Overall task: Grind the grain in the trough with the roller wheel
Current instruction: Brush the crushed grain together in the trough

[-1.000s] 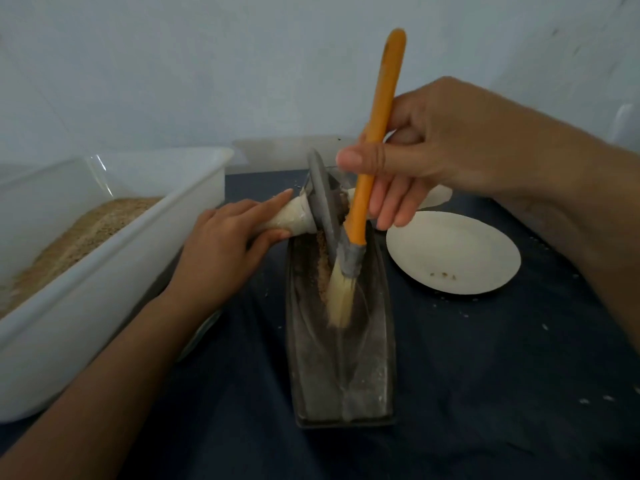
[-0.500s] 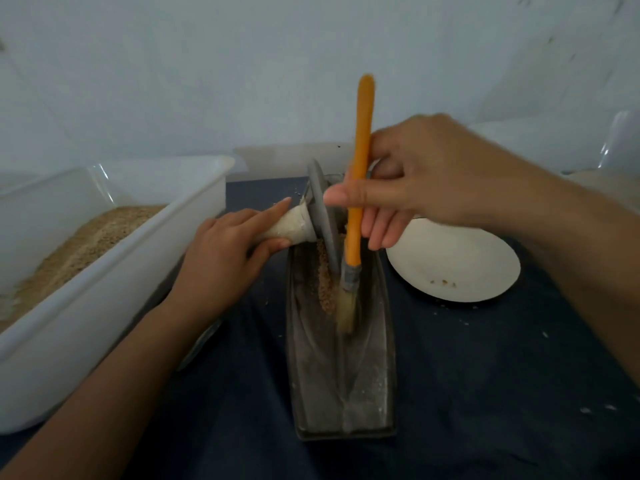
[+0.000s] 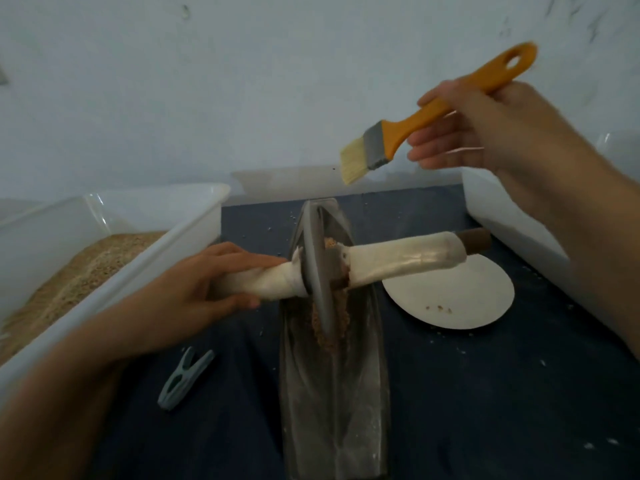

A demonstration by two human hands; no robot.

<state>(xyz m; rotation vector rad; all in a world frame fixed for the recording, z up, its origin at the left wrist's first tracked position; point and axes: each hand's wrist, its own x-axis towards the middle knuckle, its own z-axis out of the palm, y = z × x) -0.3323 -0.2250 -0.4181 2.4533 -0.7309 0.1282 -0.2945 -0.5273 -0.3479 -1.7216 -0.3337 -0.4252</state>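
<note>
Gripping the roller wheel axle, left hand steadies it in the trough, apparently on grain; right hand clenches a raised pastry brush.

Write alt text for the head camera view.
A person's left hand grips one wrapped handle of a roller wheel standing in a narrow trough of ground grain, while the right hand holds an orange brush raised above it. A white plate lies right of the trough.
</note>
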